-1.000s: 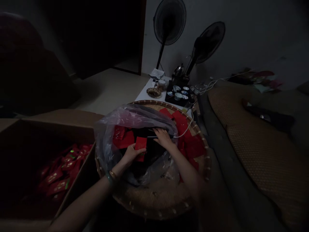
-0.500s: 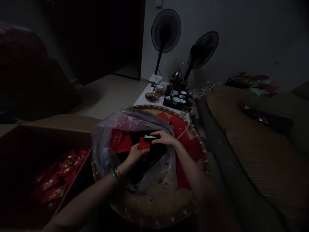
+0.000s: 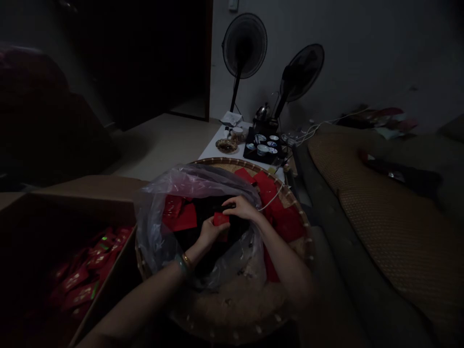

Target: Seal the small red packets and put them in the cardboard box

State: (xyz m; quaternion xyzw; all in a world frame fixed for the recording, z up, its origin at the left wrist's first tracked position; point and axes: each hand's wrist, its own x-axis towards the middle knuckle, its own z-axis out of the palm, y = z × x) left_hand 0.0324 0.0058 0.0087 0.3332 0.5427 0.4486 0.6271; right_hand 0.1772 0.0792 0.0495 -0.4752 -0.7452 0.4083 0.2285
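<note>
My left hand (image 3: 209, 233) pinches a small red packet (image 3: 221, 219) between thumb and fingers, above the round woven tray. Just right of it, my right hand (image 3: 241, 207) is closed on a slim dark object (image 3: 229, 206), which lies close to the packet's top edge; its kind is too dim to make out. Whether the two touch I cannot tell. A clear plastic bag (image 3: 154, 227) with a dark inside spreads beneath both hands. More red packets (image 3: 184, 216) rest at the bag's left side. Under my right wrist runs a white cord (image 3: 274, 195), its end hidden.
The woven tray (image 3: 232, 309) also bears flat red packets (image 3: 266, 188) on its right. A cardboard box (image 3: 90, 186) of red packets stands left. Beyond is a white table (image 3: 208, 151) with a tea set (image 3: 263, 150), near two fans (image 3: 244, 46). A matted seat (image 3: 384, 208) runs along the right.
My right hand has lifted the slim dark object and brought it left to the packet; its pale face no longer shows. My left hand has moved slightly right with the packet.
</note>
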